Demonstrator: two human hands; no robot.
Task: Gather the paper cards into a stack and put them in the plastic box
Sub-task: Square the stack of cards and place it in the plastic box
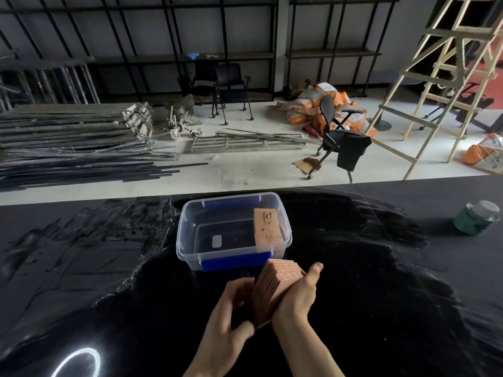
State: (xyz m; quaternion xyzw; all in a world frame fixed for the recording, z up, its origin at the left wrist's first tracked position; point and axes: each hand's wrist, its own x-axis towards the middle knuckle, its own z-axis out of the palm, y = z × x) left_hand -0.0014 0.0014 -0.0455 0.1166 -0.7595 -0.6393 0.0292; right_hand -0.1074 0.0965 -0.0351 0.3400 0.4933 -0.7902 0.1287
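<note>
A stack of brown paper cards [275, 284] stands on edge between both my hands, just in front of the plastic box. My left hand [231, 314] presses its left face, and my right hand [299, 292] cups its right side with the thumb up. The clear plastic box [187, 213] with blue latches sits open on the black table. One brown printed card [266, 227] leans inside the box against its right wall.
A green jar with a clear lid [476, 217] stands at the table's far right. The glossy black table [381, 268] ends just behind the box. Beyond it are a floor with metal bars, chairs, sacks and a wooden ladder.
</note>
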